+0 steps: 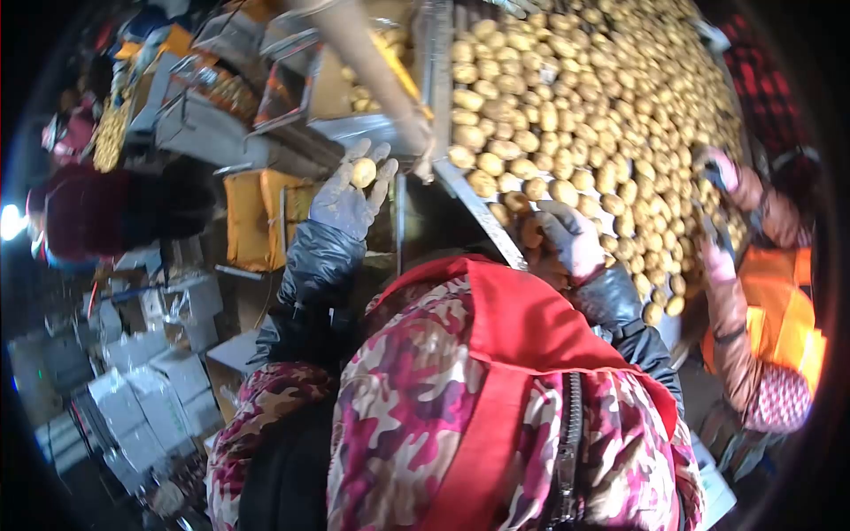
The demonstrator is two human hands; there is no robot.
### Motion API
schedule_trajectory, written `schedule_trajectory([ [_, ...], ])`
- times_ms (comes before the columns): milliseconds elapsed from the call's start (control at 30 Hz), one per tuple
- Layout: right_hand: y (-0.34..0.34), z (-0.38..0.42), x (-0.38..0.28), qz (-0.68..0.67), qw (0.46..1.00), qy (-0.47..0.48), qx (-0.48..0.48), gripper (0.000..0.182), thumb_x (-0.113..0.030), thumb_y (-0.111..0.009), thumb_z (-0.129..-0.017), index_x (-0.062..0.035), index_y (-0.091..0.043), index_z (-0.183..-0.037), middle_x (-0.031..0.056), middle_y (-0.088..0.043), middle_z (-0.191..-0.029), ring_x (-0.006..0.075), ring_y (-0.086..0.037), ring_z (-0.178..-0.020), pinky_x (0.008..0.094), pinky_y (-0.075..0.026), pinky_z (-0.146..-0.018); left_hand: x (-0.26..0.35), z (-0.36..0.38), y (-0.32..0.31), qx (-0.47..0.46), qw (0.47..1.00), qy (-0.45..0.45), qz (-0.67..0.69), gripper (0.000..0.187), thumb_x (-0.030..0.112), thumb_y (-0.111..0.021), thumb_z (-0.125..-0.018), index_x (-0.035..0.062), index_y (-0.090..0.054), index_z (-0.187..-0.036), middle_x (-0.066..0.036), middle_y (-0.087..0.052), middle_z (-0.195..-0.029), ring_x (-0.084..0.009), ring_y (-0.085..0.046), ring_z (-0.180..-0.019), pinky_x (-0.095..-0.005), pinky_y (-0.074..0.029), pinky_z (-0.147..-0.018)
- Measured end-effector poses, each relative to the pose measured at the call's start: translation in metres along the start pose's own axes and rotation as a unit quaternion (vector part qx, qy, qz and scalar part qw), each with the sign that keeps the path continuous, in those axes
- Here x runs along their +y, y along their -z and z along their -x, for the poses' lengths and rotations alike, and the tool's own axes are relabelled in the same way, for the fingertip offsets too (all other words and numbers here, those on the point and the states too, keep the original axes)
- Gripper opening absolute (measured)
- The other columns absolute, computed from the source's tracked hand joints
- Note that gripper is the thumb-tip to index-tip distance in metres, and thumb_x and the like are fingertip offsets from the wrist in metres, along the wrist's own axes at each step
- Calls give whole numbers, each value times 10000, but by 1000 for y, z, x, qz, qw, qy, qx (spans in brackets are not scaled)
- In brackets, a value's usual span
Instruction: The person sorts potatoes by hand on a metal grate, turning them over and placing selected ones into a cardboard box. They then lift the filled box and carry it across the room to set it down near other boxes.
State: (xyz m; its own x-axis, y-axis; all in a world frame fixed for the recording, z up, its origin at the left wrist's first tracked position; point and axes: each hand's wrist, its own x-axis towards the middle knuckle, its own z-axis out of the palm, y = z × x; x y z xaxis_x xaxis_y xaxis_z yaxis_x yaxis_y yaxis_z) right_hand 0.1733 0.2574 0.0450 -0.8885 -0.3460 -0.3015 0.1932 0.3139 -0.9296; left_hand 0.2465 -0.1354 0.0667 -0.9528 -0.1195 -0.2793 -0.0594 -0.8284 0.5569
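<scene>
A single potato (363, 172) rests against the fingers of my left hand (343, 202), which wears a pale, soiled glove and is raised left of the metal rail. My right hand (575, 241), also gloved, is at the near edge of the spread of potatoes (567, 115). Its fingers curl downward beside shaded brown potatoes (531, 232); what they hold, if anything, is hidden. Both forearms are in dark, shiny sleeves.
A metal rail (482, 212) edges the potatoes. Another person's bare arm (372, 66) reaches down near my left hand. At right, a co-worker's gloved hands (719, 234) touch potatoes. A yellow crate (252, 221) and white boxes (146, 398) stand left.
</scene>
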Motion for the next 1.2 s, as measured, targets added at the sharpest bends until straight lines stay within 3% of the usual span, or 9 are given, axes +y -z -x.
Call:
schedule_trajectory([
  [100,20,24,0,219,970,109,-4,294,-167,-643,-1013,-35,-661,-1275,128,-710,-1149,254,-666,-1062,357,-531,-948,-24,-32,-25,-91,971,135,177,408,248,-543,-1074,51,-502,-1429,-204,-584,-1391,-311,-626,-1216,-343,-597,-923],
  [133,25,32,-6,276,951,137,-3,304,-173,-653,-989,-50,-661,-1266,154,-701,-1167,315,-662,-1078,398,-529,-961,-36,-34,-38,-136,960,-34,-242,371,177,-550,-1062,24,-503,-1397,-147,-604,-1271,-243,-633,-1072,-317,-584,-874],
  [167,30,39,-12,330,929,166,1,315,-179,-663,-965,-65,-661,-1258,181,-692,-1184,377,-659,-1094,440,-528,-973,-46,-36,-57,-53,762,-192,-617,338,105,-556,-1049,-2,-504,-1366,-91,-625,-1151,-176,-641,-928,-292,-571,-824],
  [300,56,58,44,385,893,218,84,426,-182,-669,-908,-119,-627,-1328,195,-564,-1413,412,-543,-1277,521,-436,-1064,-53,-62,-22,-60,918,-94,-381,310,196,-599,-1040,34,-573,-1303,-98,-655,-1158,-172,-653,-976,-294,-559,-794],
  [467,66,57,54,393,887,223,98,420,-195,-679,-880,-119,-661,-1293,179,-595,-1385,418,-560,-1269,515,-448,-1048,-78,-37,-5,3,887,-6,-461,434,387,-608,-1035,58,-597,-1318,-112,-646,-1285,-212,-668,-1096,-301,-579,-792],
  [533,68,53,54,400,884,226,87,411,-198,-680,-869,-116,-669,-1272,162,-610,-1368,413,-571,-1245,515,-456,-1035,-90,-30,-46,60,975,197,-79,473,452,-554,-1049,94,-591,-1355,-121,-663,-1282,-212,-676,-965,-327,-581,-718],
  [567,71,51,50,409,882,219,80,415,-197,-683,-862,-116,-669,-1269,152,-616,-1362,411,-578,-1230,513,-461,-1027,-77,-29,-92,107,938,303,133,467,471,-507,-1066,117,-593,-1358,-124,-688,-1241,-200,-684,-810,-341,-573,-648],
  [900,70,47,68,438,868,214,94,370,-177,-658,-885,-217,-724,-1247,124,-659,-1287,375,-610,-1150,482,-481,-979,-66,-34,-86,166,937,308,20,575,577,-483,-1049,117,-582,-1379,-135,-671,-1250,-204,-670,-792,-322,-564,-573],
  [1200,69,51,72,408,864,260,141,234,-143,-708,-904,-86,-728,-1130,175,-687,-1138,417,-636,-1059,489,-518,-898,-63,-24,-72,141,954,236,-119,530,568,-502,-1049,97,-655,-1235,-94,-716,-994,-179,-656,-676,-285,-542,-528],
])
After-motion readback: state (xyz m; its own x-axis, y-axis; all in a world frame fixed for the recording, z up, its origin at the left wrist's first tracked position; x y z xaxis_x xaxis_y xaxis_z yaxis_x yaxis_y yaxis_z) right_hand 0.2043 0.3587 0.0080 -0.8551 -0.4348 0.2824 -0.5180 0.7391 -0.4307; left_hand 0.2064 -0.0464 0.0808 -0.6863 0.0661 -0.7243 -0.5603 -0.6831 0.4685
